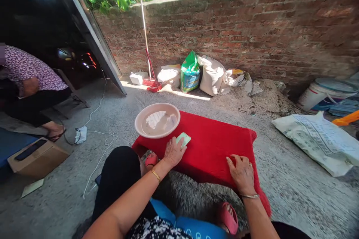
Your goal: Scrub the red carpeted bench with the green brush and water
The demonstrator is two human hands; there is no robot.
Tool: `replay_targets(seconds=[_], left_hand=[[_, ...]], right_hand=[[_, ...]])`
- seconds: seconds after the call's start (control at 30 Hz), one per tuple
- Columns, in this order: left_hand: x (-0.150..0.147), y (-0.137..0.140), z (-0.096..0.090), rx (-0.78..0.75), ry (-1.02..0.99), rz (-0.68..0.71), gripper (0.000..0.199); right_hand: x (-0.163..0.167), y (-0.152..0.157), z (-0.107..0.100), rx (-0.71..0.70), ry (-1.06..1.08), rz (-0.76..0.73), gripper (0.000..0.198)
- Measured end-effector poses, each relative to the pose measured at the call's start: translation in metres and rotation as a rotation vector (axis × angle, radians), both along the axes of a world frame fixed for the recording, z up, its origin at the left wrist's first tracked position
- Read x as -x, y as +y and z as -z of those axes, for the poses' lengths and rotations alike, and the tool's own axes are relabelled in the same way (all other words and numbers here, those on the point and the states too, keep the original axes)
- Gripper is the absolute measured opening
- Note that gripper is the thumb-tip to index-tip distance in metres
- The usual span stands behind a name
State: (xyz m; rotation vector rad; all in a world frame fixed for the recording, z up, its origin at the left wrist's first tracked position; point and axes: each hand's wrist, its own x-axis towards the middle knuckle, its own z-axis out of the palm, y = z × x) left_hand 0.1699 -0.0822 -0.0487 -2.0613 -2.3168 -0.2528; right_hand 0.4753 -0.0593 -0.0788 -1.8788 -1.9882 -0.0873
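Observation:
My left hand (174, 152) grips the near end of a flat, pale green slab (183, 139) with rounded corners and a small dark spot. It looks like a phone or its case, but the fingers cover part of it. Under it lies a red cloth (213, 134) draped over a low table. My right hand (242, 171) rests on the cloth near the right end, fingers apart and holding nothing. A pale pink basin (136, 124) of water stands at the table's left end, just beyond my left hand.
A seated person (33, 71) is at the left, near a cardboard box (40, 158) and a white power strip (81, 134) with cables. Along the brick wall (224, 26) stand a broom (145, 33), a green bag (190, 73) and sacks. A white sack (316, 138) lies at right.

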Motion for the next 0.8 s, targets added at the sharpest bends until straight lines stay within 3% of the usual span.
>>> replay_targets(seconds=[0.2,0.33,0.53,0.7,0.8], left_hand=[[-0.002,0.011,-0.007,-0.007,0.003,-0.123,0.044],[-0.026,0.012,-0.006,0.038,0.008,-0.234,0.046],[-0.075,0.009,-0.006,0.099,-0.097,0.029,0.048],[-0.048,0.030,-0.026,0.085,-0.131,-0.182,0.045],[-0.046,0.038,-0.027,0.110,-0.126,-0.254,0.044]], right_hand=[[-0.003,-0.005,-0.002,0.001,-0.056,0.115,0.037],[-0.007,-0.005,0.001,-0.001,-0.059,0.184,0.038],[-0.005,-0.006,0.003,0.008,-0.124,0.185,0.041],[-0.003,-0.007,0.001,0.005,-0.153,0.165,0.043],[-0.002,-0.007,0.000,0.004,-0.158,0.163,0.043]])
